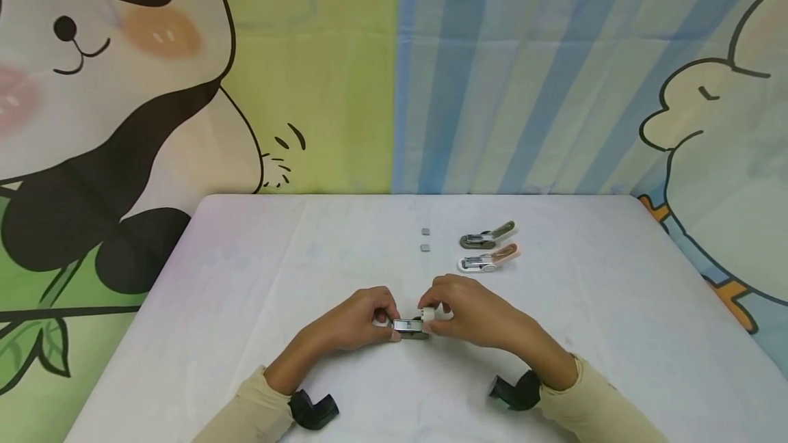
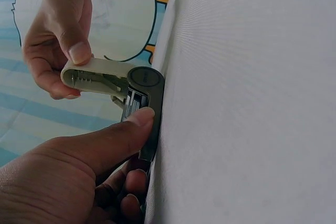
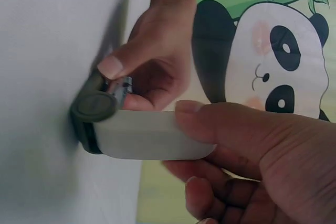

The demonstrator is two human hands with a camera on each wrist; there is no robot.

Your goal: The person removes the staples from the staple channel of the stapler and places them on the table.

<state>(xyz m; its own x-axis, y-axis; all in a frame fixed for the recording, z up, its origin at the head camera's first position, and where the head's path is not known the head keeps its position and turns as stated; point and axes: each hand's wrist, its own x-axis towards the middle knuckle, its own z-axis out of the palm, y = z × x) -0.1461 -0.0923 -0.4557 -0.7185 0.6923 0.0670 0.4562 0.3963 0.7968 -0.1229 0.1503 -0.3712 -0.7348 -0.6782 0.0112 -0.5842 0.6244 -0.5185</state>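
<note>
A small stapler with a dark green base and off-white top lies near the front middle of the table, swung wide open. My left hand holds the base, thumb along its side next to the metal staple channel. The lid stands up at about a right angle from the base, pinched between thumb and fingers of my right hand. In the left wrist view a spring shows inside that raised lid. Part of the base is covered by my left fingers.
Beyond my hands, two more staplers stand opened: an olive green one and a white one with a pinkish top. Left of them, two small grey staple strips lie on the white-covered table. A printed curtain hangs behind.
</note>
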